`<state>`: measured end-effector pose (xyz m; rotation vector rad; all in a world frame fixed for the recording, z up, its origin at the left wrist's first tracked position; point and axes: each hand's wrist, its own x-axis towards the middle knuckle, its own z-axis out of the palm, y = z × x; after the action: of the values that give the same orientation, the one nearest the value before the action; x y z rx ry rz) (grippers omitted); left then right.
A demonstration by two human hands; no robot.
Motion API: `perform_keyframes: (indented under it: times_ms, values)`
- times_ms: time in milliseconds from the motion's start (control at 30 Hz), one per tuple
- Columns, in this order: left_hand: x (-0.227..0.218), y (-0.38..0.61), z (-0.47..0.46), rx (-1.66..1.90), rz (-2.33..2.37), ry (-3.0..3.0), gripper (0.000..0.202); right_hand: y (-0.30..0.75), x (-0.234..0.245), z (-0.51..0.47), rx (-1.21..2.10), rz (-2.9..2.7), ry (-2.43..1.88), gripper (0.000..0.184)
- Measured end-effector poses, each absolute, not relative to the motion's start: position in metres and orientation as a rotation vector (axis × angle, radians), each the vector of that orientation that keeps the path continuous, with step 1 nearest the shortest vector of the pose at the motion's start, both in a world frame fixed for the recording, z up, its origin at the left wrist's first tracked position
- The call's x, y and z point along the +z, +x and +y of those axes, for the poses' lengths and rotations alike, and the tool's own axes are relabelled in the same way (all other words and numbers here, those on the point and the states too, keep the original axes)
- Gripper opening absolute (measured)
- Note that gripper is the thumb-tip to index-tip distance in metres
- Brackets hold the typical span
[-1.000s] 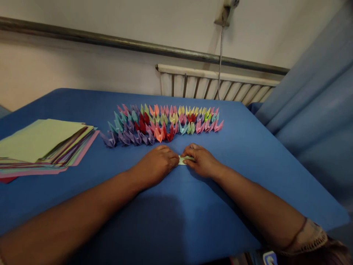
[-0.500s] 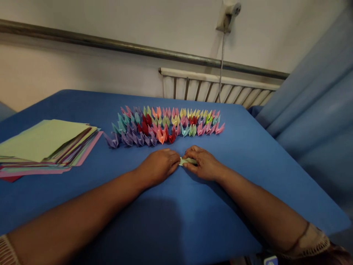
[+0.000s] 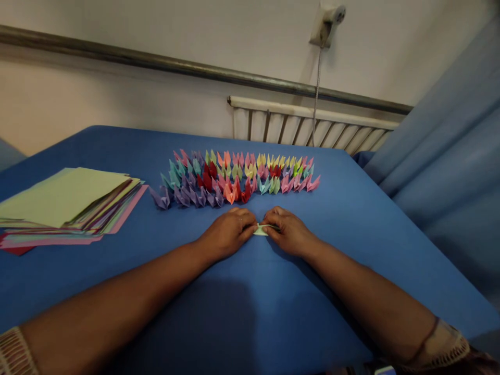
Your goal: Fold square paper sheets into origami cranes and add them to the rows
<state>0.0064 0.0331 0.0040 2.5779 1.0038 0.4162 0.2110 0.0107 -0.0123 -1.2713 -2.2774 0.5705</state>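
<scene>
A small folded piece of pale green paper (image 3: 261, 229) lies low over the blue tabletop, held between my two hands. My left hand (image 3: 229, 233) has its fingers closed, with thumb and fingertips on the paper's left end. From the other side my right hand (image 3: 288, 232) pinches the right end, and its fingers cover part of the paper. Just beyond my hands stand several rows of folded paper cranes (image 3: 232, 191) in purple, red, pink, yellow, green and blue.
At the left a stack of coloured paper sheets (image 3: 66, 198) lies on the blue table (image 3: 351, 250), pale yellow-green on top. Behind the table are a white radiator (image 3: 292, 125), a metal pipe (image 3: 175, 67) and a socket with a plugged cord (image 3: 328, 23). A blue curtain (image 3: 449, 146) hangs at right.
My fingers have shifted on the paper, the right ones curling closer to its middle. The paper's near edge shows more between the hands. The view has moved slightly.
</scene>
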Motion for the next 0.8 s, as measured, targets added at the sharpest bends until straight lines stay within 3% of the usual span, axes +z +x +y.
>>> perform_keyframes:
  times_ms: [267,400,500,800]
  values:
    - [-0.0021,0.0122,0.033,0.518,1.18,2.414,0.011,0.2044,-0.0161,0.0099,0.477,-2.252,-1.395,0.006]
    - [-0.0017,0.0123,0.0328,0.525,1.155,2.432,0.012,0.2039,-0.0159,0.009,0.462,-2.197,-1.4,0.02]
    - [-0.0017,0.0119,0.0338,0.509,1.173,2.478,0.014,0.204,-0.0152,0.0093,0.456,-2.207,-1.413,0.01]
    - [-0.0022,0.0117,0.0307,0.42,1.14,2.642,0.015,0.2008,-0.0083,0.0068,0.353,-2.291,-1.534,0.009]
